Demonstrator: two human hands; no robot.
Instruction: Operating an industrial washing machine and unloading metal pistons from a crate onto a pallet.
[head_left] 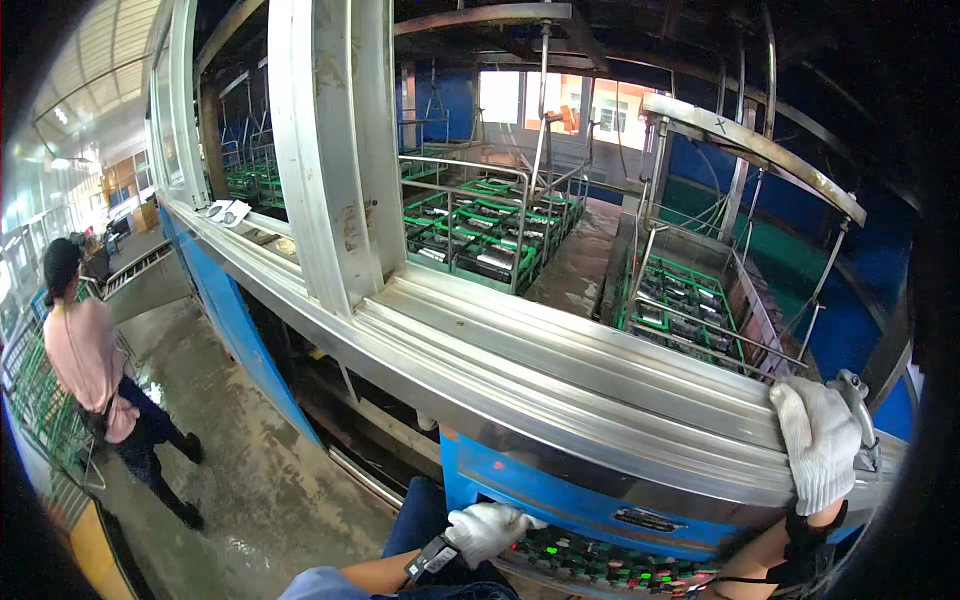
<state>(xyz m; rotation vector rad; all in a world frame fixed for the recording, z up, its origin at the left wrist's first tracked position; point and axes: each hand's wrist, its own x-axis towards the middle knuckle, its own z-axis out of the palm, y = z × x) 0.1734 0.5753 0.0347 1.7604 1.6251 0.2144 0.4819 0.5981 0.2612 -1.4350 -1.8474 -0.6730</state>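
My left hand (485, 531), in a white knit glove, is at the low blue cabinet (580, 497), just beside a control panel (600, 562) with rows of buttons and several lit green and red lamps. At least one finger stretches right toward the panel's left end; whether it touches a button I cannot tell. My right hand (815, 435), gloved the same way, lies on the right part of the metal sill (560, 370), its fingers extended toward the far side. A metal fitting (858, 405) stands against its right side. Nothing shows in either hand.
Beyond the sill, green racks (480, 235) with dark and shiny parts hang in metal frames, and another rack (680, 305) sits in a tank at right. A thick metal post (335, 150) rises from the sill. At left a person (90, 350) stands on the wet floor (250, 480).
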